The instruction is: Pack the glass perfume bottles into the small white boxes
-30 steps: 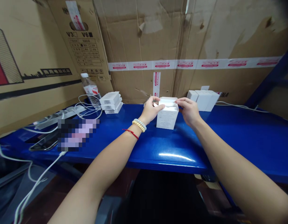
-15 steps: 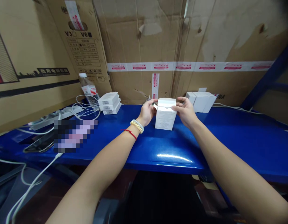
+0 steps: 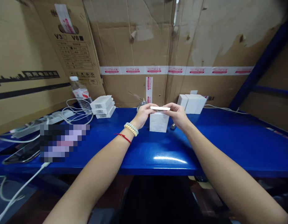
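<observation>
An upright white box with fine print on its front stands on the blue table. Right above its top is a thin flat white piece, seen edge-on. My left hand pinches the left end of this piece, and my right hand pinches its right end. Whether the piece is joined to the box cannot be made out. Just beside the box, below my right hand, lies a small grey cylindrical object. A metallic item is partly hidden behind my left hand.
Small white boxes are stacked at the back left, beside a plastic bottle and white cables. More white boxes stand at the back right. A power strip and a phone lie at the left. Cardboard lines the back.
The raised flap at the box top is no longer seen upright; a thin white piece now lies level between my fingers. The small grey object has come into view. The whole view has shifted slightly.
</observation>
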Motion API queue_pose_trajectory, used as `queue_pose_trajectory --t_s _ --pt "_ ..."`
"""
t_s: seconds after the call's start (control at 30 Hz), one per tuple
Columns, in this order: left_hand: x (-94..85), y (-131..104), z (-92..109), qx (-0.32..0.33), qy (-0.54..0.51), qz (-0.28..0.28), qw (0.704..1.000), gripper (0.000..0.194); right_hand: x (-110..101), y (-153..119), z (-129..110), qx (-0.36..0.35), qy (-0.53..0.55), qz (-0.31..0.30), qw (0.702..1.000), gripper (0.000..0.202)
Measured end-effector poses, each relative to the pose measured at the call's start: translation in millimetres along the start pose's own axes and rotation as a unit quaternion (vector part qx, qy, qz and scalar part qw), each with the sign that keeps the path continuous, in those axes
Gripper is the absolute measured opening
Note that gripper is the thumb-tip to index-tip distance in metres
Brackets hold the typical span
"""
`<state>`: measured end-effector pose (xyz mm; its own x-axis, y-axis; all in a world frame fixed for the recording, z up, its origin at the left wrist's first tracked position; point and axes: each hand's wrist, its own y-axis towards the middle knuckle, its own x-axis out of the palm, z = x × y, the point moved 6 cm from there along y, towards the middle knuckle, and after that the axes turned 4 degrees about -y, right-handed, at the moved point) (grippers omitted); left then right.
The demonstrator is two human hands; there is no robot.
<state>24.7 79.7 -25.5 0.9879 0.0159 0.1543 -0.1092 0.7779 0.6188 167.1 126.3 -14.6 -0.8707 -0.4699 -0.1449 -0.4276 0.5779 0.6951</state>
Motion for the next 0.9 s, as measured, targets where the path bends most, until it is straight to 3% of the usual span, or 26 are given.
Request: queue_pose_trajectory --t_s 0.4,0.6,0.77,0.9 --pt "-3.5 -4 -1 -0.038 -0.031 -0.066 0.997 0.033 -8 -3 0 0.04 0.016 -0.093 0.995 0.04" --pt "-4.6 -4 -1 -0.022 -0.007 -0.073 0.997 0.037 -11 -2 2 0.037 0.014 -0.08 0.996 0.033" --pt "-8.0 -1 -1 0.013 0.067 -0.033 0.997 0.04 -10 -1 1 0.034 -0.002 -0.072 0.997 0.032" --pt "-8.5 -1 3 0.037 0.109 -0.042 0.993 0.041 -11 -1 -1 0.032 -0.031 -0.072 0.996 0.033"
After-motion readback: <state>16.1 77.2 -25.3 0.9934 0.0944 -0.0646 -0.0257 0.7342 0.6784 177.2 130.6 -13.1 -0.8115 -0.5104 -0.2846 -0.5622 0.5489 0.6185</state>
